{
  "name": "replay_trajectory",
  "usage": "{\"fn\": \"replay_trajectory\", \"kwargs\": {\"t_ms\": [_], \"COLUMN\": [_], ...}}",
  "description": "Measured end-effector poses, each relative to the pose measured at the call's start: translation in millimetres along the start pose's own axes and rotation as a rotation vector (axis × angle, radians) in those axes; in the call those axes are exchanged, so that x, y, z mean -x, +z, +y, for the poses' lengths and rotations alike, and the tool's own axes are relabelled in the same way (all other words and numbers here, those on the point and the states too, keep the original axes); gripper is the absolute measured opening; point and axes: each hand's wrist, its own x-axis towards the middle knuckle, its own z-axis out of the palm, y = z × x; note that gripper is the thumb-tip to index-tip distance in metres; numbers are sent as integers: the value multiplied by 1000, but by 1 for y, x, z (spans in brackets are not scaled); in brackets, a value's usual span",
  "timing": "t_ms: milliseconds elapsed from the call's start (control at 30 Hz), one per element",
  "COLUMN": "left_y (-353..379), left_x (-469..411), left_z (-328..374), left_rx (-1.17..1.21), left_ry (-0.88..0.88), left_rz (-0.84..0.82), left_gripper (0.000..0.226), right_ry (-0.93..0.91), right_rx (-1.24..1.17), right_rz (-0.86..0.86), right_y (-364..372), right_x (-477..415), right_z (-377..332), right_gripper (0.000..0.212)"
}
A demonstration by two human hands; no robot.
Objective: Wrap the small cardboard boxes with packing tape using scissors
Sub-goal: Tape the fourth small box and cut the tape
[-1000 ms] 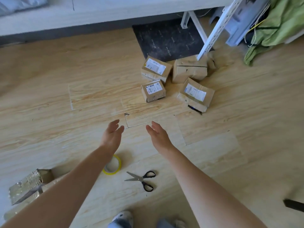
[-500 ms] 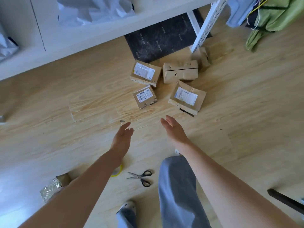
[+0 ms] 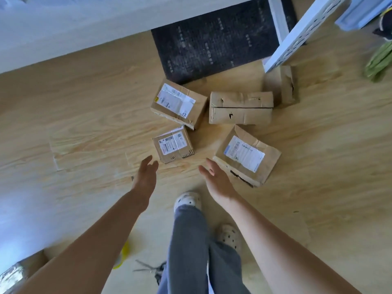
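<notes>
1. Five small cardboard boxes lie in a loose cluster on the wood floor (image 3: 84, 115) ahead of me. The smallest labelled box (image 3: 172, 144) is nearest my hands, with a flat labelled box (image 3: 247, 154) to its right.
2. Behind those sit a second labelled box (image 3: 179, 102) and a plain dented box (image 3: 240, 108). The fifth box (image 3: 282, 85) is beside the foot of a white rack leg (image 3: 301, 32).
3. My left hand (image 3: 146, 177) hovers just short of the smallest box, fingers straight and together, holding nothing.
4. My right hand (image 3: 216, 179) reaches out beside the flat labelled box, fingers loosely extended, also holding nothing. I cannot tell whether it touches that box.
5. Down by my legs, the yellow tape roll (image 3: 124, 254) peeks out from behind my left forearm. The scissors (image 3: 148, 268) lie on the floor just right of it, partly hidden by my trouser leg.
6. Beyond the boxes a dark mat (image 3: 216, 37) lies under the white shelf.
</notes>
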Motion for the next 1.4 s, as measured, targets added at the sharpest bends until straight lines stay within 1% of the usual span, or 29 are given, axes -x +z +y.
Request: {"fn": "replay_trajectory", "kwargs": {"t_ms": [133,233,333,367,533,667,767,867,933,1133,1267,1400], "left_y": [22,35,42,43,43,38,30,19,12,-18,-49,-81], "left_x": [-69,-105,-128,-134,-145,-136,-116,-87,-64,21,83,146], "left_z": [-3,-10,-16,-18,-26,-22,-20,-13,-6,19,26,18], "left_rx": [37,52,68,77,90,104,132,177,197,200,159,146], "left_ry": [-35,-22,-82,-108,-152,-172,-186,-187,-169,-64,26,132], "left_rz": [8,8,21,17,-18,-35,-42,-60,-79,-72,-104,-99], "left_gripper": [49,57,64,62,40,24,22,26,24,18,31,21], "right_ry": [-23,-21,8,17,71,70,52,27,10,-31,-71,-131], "right_rx": [3,15,23,25,13,24,14,14,8,-12,-24,18], "right_rz": [-39,-52,-73,-82,-132,-119,-106,-94,-77,1,32,59], "right_y": [4,10,16,18,29,34,37,35,29,16,13,21], "right_x": [-72,-114,-143,-149,-160,-155,-137,-103,-77,22,92,156], "right_z": [4,10,15,17,24,20,10,-5,-17,-52,-67,-72], "right_gripper": [60,62,64,65,63,60,55,50,48,48,41,36]}}
